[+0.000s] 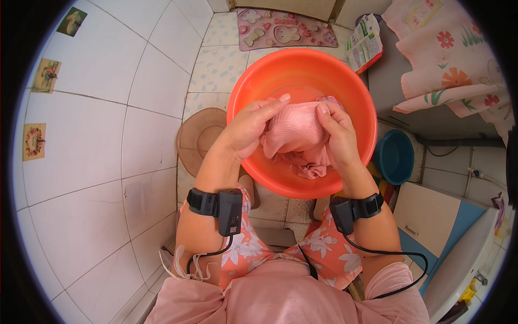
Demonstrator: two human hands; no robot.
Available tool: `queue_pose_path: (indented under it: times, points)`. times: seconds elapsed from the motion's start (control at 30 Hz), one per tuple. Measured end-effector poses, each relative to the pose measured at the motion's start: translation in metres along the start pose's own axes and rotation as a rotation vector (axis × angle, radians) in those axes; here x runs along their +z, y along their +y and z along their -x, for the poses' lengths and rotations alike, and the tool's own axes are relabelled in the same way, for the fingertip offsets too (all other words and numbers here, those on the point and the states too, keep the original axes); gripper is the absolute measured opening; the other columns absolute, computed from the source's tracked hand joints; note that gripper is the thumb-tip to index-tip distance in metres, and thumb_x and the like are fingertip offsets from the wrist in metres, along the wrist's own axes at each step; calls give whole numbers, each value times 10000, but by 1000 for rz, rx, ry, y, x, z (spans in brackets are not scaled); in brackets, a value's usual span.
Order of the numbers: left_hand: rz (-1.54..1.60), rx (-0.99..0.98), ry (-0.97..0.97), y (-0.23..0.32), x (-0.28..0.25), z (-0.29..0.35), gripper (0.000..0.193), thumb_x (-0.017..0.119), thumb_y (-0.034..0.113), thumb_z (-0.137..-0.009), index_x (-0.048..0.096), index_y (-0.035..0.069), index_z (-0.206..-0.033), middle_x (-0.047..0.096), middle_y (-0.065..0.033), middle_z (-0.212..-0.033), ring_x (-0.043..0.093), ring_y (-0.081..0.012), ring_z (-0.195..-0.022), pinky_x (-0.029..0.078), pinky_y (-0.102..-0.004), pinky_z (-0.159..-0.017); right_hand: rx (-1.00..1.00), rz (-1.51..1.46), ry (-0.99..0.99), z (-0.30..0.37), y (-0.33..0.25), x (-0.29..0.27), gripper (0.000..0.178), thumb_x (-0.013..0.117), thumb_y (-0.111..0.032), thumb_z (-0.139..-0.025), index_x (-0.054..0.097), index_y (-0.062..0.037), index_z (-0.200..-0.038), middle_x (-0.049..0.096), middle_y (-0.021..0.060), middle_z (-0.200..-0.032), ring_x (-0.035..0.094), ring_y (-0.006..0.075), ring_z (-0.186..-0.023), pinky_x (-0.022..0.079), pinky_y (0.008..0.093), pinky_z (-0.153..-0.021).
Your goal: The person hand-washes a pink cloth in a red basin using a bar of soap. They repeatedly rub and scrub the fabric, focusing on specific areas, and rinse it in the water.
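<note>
A pink ribbed garment (pixel 298 125) is stretched between my two hands above a large orange basin (pixel 253 175). My left hand (pixel 252 125) pinches its left side, with the thumb lying along the upper edge. On the other side my right hand (pixel 339 129) grips the cloth, thumb pressed on top near the corner. The lower part of the garment hangs in folds into the basin, where more crumpled pink cloth (pixel 313 168) shows. Behind my right fingers a bit of patterned cloth peeks out. The basin's bottom is partly hidden by the garment and my hands.
A brownish basin (pixel 200 135) sits on the floor to the left, beside the tiled wall (pixel 151 129). On the right are a blue basin (pixel 396 156), a plastic package (pixel 365 46), a flowered cloth cover (pixel 448 65) and a cabinet (pixel 423 218). A pink mat (pixel 286 29) lies beyond.
</note>
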State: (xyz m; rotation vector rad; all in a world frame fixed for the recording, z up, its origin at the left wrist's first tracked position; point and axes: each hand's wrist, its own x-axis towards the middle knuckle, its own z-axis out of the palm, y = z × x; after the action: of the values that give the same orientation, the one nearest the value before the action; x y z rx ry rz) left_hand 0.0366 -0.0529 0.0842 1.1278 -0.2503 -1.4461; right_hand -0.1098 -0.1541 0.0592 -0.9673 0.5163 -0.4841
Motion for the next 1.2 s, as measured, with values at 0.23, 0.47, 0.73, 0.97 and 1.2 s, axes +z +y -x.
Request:
queue_pose_path:
  times: [0.23, 0.47, 0.73, 0.97, 1.2]
  points:
    - [-271, 40, -179, -4, -16, -4, 190, 640, 111, -805, 607, -16, -942, 614, -22, -861, 559, -69, -775, 449, -221, -713, -105, 80, -2, 1, 2, -2, 228, 466, -217, -938, 542, -2, -948, 580, 46, -904, 536, 98, -808, 456, 255, -732]
    - [-278, 118, -158, -5, -17, -1, 133, 582, 88, -805, 595, -27, -869, 587, -7, -794, 527, -52, -699, 443, -215, -628, -61, -5, -33, 0, 3, -6, 214, 472, -169, -924, 590, -1, -982, 554, 10, -1007, 462, 89, -997, 300, 242, -946]
    - [-213, 113, -6, -5, -10, -5, 307, 552, 293, -884, 609, -5, -925, 611, -30, -852, 556, -86, -745, 431, -243, -737, -78, 62, 10, 1, 1, -3, 185, 478, -166, -924, 593, -21, -922, 548, -1, -963, 479, 82, -954, 323, 246, -923]
    - [141, 218, 245, -55, 9, -32, 328, 403, 349, -947, 552, 59, -916, 561, -31, -750, 529, -117, -610, 429, -243, -490, -500, 972, 45, 10, 20, 31, 184, 580, -170, -837, 542, -20, -737, 514, 106, -627, 482, 234, -565, 363, 348, -677]
    - [325, 103, 251, -68, 9, -34, 263, 330, 249, -951, 514, 67, -907, 535, -40, -846, 530, -125, -760, 472, -281, -668, -637, 1038, 28, 9, 26, 29, 240, 552, -189, -841, 469, -52, -662, 445, 104, -539, 426, 277, -514, 294, 363, -671]
